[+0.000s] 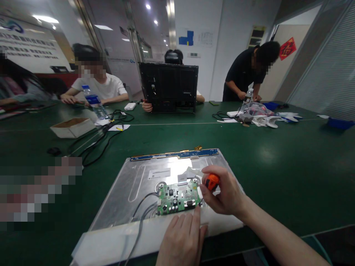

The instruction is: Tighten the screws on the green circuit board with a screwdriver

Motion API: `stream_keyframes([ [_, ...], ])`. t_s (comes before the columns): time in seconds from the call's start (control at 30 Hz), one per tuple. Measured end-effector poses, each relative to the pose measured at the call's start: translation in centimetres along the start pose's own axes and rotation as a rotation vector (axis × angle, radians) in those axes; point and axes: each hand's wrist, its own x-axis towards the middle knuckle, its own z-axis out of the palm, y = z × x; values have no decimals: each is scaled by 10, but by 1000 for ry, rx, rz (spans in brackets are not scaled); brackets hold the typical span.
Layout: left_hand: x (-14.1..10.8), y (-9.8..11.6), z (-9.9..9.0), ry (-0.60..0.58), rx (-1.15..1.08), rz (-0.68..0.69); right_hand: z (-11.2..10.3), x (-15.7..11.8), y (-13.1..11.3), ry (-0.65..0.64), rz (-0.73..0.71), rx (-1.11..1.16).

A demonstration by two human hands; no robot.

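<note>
A green circuit board (179, 196) lies on the silvery back of a flat panel (133, 184), with dark and grey cables joined to its left side. My right hand (224, 190) grips an orange-handled screwdriver (212, 182), whose tip points down at the board's lower right corner. Flat on the panel's near edge rests my left hand (181, 238), fingers stretched out just below the board, the index fingertip close to that same corner. A blue strip board (177, 154) runs along the panel's far edge.
Cables (104, 142), an open box (73, 128) and a water bottle (95, 103) are at the left of the green table (277, 177). Across it, a person holds up a black monitor (170, 88). Other people are at the far side. Gloves (264, 120) and plastic bags lie back right.
</note>
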Motion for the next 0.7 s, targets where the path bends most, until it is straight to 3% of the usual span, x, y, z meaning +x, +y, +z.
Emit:
stream_keyframes([
  [0.7, 0, 1, -1, -6, 12, 2, 5, -2, 0, 27, 40, -32],
])
